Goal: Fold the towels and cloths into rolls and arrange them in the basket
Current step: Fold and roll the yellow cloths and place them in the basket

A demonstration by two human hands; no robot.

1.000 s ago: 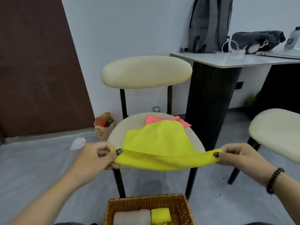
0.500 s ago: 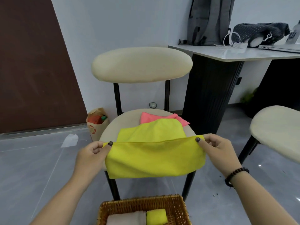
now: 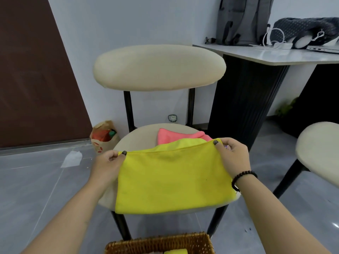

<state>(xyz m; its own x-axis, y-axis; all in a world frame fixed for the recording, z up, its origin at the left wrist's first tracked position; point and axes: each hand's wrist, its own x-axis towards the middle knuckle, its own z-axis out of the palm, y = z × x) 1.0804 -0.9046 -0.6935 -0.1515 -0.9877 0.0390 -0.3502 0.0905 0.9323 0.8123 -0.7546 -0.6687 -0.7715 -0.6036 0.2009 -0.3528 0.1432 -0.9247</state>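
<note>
my left hand [image 3: 107, 165] and right hand [image 3: 232, 155] each pinch a top corner of the yellow cloth [image 3: 172, 182], folded over on the chair seat [image 3: 139, 136]. risk: uneven corners skew the roll; front edge may slip off.

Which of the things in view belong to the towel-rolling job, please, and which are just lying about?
Job: yellow cloth pinched by left hand and right hand; pink cloth; chair; basket.
Lying about: backpack, paper bag, second chair.
</note>
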